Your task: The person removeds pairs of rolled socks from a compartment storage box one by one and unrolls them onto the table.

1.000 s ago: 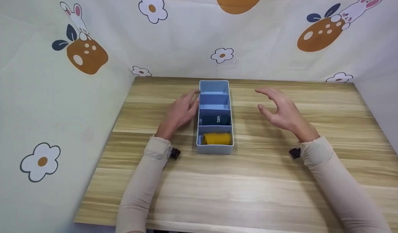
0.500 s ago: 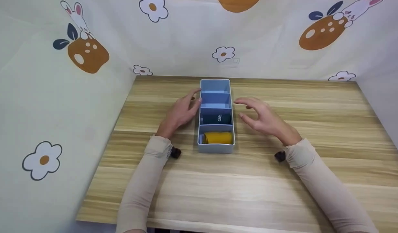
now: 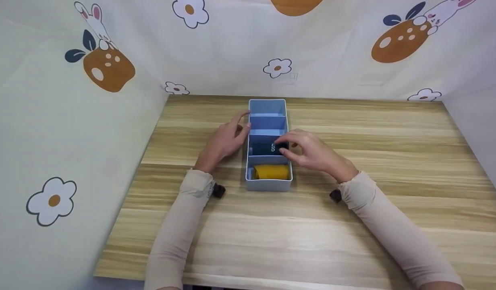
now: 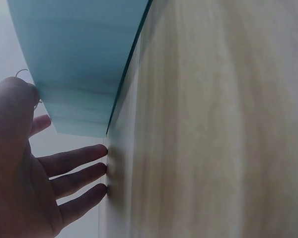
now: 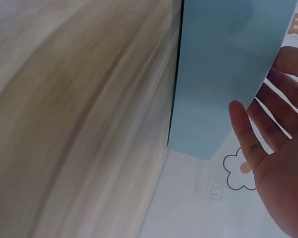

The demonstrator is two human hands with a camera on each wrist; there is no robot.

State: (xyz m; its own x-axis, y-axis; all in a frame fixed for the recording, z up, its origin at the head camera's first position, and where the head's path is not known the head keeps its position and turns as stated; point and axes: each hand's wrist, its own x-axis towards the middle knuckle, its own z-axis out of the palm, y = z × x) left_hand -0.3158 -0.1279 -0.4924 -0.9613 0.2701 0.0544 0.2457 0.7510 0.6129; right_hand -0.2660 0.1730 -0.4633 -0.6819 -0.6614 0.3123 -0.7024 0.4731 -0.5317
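A light-blue storage box point(image 3: 268, 185) with compartments in a row stands lengthwise on the table. In its nearest compartment lies a rolled yellow cloth point(image 3: 272, 172); the one behind it holds a dark rolled cloth point(image 3: 262, 148) with white lettering. My left hand point(image 3: 225, 141) rests at the box's left side, thumb and index finger at the rim, the other fingers straight down to the tabletop in the left wrist view. Over the right rim reaches my right hand point(image 3: 312, 152), thumb and index fingertips apart, right at the dark cloth. Part of that cloth is hidden by the fingers.
The wood-grain table point(image 3: 312, 233) extends to both sides and in front of the box. Behind it hangs a white wall covering point(image 3: 332, 76) with flower and rabbit prints. Both wrists carry small black cameras, including the right wrist camera point(image 3: 335, 196).
My right hand has moved left from beside the box to over its right rim, at the dark cloth, with thumb and index finger closer together. The left hand has stayed at the box's left side.
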